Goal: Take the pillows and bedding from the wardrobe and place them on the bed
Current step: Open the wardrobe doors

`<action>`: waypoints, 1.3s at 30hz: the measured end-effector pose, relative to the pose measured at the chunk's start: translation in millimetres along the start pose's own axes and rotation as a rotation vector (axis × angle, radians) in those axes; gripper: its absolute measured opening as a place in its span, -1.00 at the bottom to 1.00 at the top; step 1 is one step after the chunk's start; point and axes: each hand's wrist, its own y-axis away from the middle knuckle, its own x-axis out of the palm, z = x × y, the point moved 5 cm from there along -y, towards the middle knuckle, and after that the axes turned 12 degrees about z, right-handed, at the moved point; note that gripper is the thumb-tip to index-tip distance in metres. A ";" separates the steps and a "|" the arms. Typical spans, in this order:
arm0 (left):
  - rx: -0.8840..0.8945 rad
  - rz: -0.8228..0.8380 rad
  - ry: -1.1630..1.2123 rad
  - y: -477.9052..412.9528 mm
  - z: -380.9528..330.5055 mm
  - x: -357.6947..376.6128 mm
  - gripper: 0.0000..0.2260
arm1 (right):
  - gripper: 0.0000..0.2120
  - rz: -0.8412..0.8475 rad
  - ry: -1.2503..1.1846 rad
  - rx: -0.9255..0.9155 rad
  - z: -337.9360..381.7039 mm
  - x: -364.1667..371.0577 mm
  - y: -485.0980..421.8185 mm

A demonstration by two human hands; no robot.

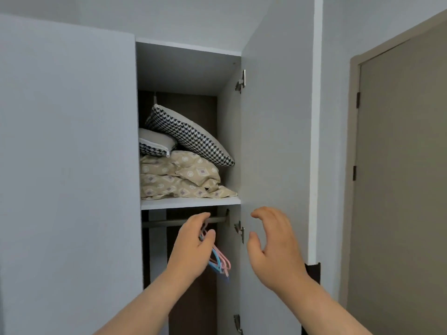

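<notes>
Beige bedding (179,175) lay folded on the wardrobe's white shelf (191,203), under a large houndstooth pillow (191,134) and a smaller pillow (156,142). Nothing was yet taken, and no bed showed. The left hand (191,245) and right hand (273,247) hovered just below the shelf, fingers loosely spread, empty. Pastel hangers (221,262) hung from the rail (169,222). A taupe room door (399,165) stood at right.

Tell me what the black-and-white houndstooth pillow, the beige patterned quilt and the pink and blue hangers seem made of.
Black-and-white houndstooth pillow: woven matte fabric, judging by its checked weave and soft bulge. Beige patterned quilt: printed cloth, perhaps cotton or polyester; it creases and puffs. Pink and blue hangers: probably plastic, thin, smooth and pastel.
</notes>
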 end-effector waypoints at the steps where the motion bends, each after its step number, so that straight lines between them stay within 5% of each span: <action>1: -0.036 -0.045 -0.025 0.0 13.4 -18.1 -0.63 | -0.68 0.064 -0.022 -0.003 4.0 19.1 -8.3; 7: -0.129 -0.234 -0.262 -18.6 86.3 -117.2 -0.55 | -0.62 0.340 -0.062 -0.029 6.6 137.6 -60.1; 13: -0.198 -0.319 -0.526 -77.8 156.3 -176.9 -0.33 | -0.56 0.415 -0.088 -0.044 9.8 238.9 -144.2; 21: -0.156 -0.327 -0.801 -154.0 209.8 -181.2 -0.14 | -0.57 0.478 0.253 -0.102 -10.6 333.3 -229.2; 32: -0.180 -0.379 -0.851 -152.3 207.3 -169.2 -0.04 | -0.62 0.517 0.297 -0.068 -33.3 352.2 -228.0; 39: -0.142 -0.346 -0.665 -91.1 158.3 -180.7 -0.03 | -0.60 0.702 0.032 0.088 -23.2 335.8 -230.6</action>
